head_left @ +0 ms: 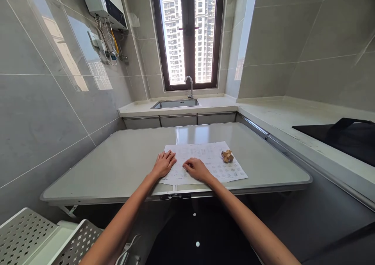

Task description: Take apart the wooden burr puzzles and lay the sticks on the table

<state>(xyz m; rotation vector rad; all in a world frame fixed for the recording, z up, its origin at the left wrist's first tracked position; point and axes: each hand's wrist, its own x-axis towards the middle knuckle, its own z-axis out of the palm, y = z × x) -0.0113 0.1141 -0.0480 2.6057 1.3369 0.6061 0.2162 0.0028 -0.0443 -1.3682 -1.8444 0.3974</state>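
Note:
A printed paper sheet [211, 155] lies on the grey folding table [117, 163]. My left hand [164, 164] rests flat on the sheet's left edge, fingers stretched out. My right hand [197, 168] lies on the sheet beside it with fingers curled under, holding nothing I can see. A small wooden puzzle [227, 156] sits on the sheet's right part, apart from both hands.
A sink [175, 104] with a tap [190, 86] stands under the window at the back. A white counter [281, 116] runs along the right with a black hob [345, 138]. A water heater [105, 1] hangs at upper left. White perforated shelves [43, 237] sit at lower left.

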